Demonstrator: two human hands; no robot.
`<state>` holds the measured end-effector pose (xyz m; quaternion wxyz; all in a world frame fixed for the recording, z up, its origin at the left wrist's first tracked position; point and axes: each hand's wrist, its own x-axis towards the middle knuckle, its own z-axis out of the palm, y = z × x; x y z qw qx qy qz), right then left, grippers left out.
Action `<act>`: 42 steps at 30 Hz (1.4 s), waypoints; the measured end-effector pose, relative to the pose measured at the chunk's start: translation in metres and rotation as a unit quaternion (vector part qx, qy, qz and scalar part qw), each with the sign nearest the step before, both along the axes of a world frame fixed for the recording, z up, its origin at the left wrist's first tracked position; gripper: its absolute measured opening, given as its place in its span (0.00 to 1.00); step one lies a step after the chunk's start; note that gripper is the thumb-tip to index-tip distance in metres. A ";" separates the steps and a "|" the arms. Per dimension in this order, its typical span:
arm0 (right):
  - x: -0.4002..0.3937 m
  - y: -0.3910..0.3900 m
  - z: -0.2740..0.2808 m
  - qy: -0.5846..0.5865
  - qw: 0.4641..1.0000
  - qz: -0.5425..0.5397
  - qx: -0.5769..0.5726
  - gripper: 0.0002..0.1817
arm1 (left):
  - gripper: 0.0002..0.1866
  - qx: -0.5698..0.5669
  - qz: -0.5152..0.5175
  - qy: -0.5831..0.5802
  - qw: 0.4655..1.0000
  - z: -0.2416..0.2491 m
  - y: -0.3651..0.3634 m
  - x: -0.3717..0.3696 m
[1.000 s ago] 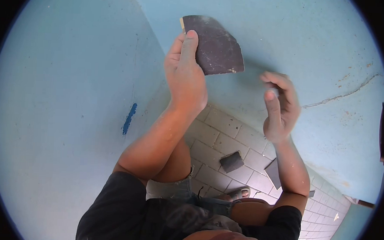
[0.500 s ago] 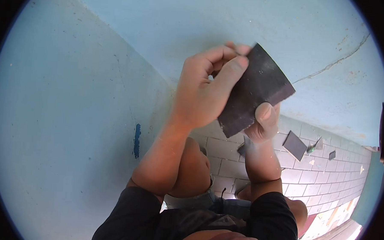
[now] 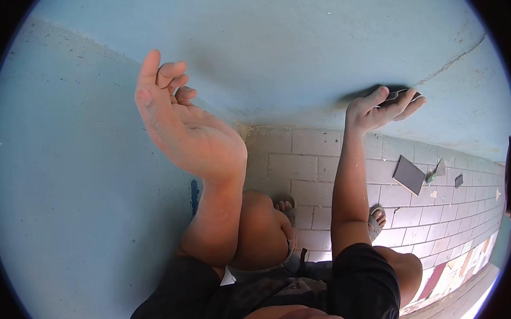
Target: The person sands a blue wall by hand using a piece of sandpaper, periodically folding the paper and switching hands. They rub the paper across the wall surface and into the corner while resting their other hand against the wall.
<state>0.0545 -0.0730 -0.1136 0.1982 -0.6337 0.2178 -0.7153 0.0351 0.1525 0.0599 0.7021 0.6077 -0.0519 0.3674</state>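
From my feed, I have the right hand [image 3: 377, 110] out at the pale blue wall [image 3: 294, 53], with the dark sheet [image 3: 393, 96] between its fingers and that surface. The sheet sits just beside the lower end of a crack [image 3: 449, 66] that slants up and away to the right. The hand covers part of the sheet, and its fingers are spread rather than balled up; I can't tell whether they grip the sheet or only bear on it. My left hand [image 3: 191, 134] is raised well apart from it, bent back at the wrist, its fingers released, loosely curled and holding nothing. Below that forearm I can make out a dark blue paint mark [image 3: 194, 195], partly hidden by the arm. Down on the tiled floor [image 3: 309, 162], to the right of the right forearm, I see a dark rectangular panel [image 3: 409, 175]; just beside it lies a scraper [image 3: 440, 167] with some green at its handle, then a small dark piece [image 3: 459, 180] further right. Two sandaled feet show on the tiles, one [image 3: 376, 220] near the right elbow, the other [image 3: 286, 205] beside a bent knee.
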 end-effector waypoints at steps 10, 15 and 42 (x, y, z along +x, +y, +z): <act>0.039 0.069 -0.093 0.188 0.925 0.131 -0.302 0.25 | 0.27 0.050 -0.010 0.003 0.999 -0.013 -0.007 0.011; 0.023 0.007 0.002 0.038 0.999 0.029 0.005 0.34 | 0.24 0.050 0.013 0.041 0.998 -0.014 0.005 0.014; 0.012 0.028 0.042 0.090 0.978 0.140 0.126 0.49 | 0.45 0.444 0.147 -0.022 0.884 -0.073 0.026 0.068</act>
